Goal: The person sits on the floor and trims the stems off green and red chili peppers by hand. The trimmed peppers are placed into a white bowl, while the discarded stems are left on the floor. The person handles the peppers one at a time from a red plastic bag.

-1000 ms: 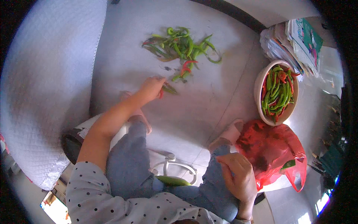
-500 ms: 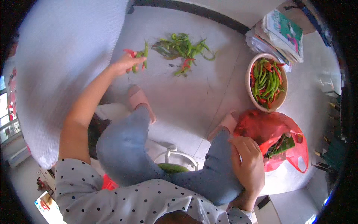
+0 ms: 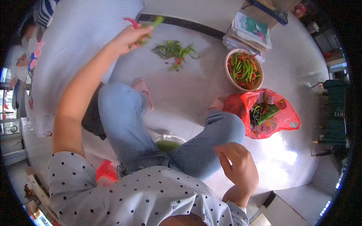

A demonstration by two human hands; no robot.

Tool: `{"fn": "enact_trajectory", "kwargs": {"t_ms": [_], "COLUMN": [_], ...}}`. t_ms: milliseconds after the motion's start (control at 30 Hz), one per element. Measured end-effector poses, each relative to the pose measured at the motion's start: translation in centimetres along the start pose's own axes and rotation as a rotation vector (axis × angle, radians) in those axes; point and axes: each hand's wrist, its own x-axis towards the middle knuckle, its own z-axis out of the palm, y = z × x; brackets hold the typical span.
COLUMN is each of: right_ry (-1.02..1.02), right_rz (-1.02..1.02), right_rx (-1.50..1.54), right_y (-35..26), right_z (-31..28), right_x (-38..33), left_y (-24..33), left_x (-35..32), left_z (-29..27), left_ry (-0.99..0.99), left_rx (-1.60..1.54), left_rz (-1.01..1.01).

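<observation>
Our left hand (image 3: 127, 39) gripped slim peppers (image 3: 157, 22) far left; our right hand (image 3: 239, 165), near right, fingers loosely curled, half-open. Crinkled plastic bag (image 3: 287, 122) sat right.

Through my feed I see a stack of papers (image 3: 250, 32) at the end of a dark skirting strip (image 3: 184, 24), a white quilted cover (image 3: 85, 37) left, and dark green fabric (image 3: 335, 100) far right.

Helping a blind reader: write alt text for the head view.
A person's left hand holds red and green peppers; the right hand looks empty. More peppers lie on the floor and fill a bowl beside a red bag.
</observation>
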Motion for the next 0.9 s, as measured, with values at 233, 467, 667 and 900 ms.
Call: {"fn": "enact_trajectory", "kwargs": {"t_ms": [233,467,667,900], "right_ry": [0.414,0.253,0.101,0.058], "right_rz": [0.092,0.013,0.051,-0.058], "right_rx": [0.176,-0.136,-0.074,-0.068], "right_y": [-1.6,3.3,2.4,3.8], "right_z": [-1.1,0.2,3.3,4.7], "right_x": [6.7,17.6,20.5,22.5], "left_y": [3.0,1.6,-0.5,-2.0], "left_x": [-7.3,-4.9,-2.1,-0.5], "left_z": [7.5,8.7,5.9,5.7], "left_ry": [-0.172,-0.414,-0.438,-0.500], "left_rx": [0.086,-0.235,-0.039,-0.237], "left_rz": [-0.006,0.041,0.027,-0.174]}}
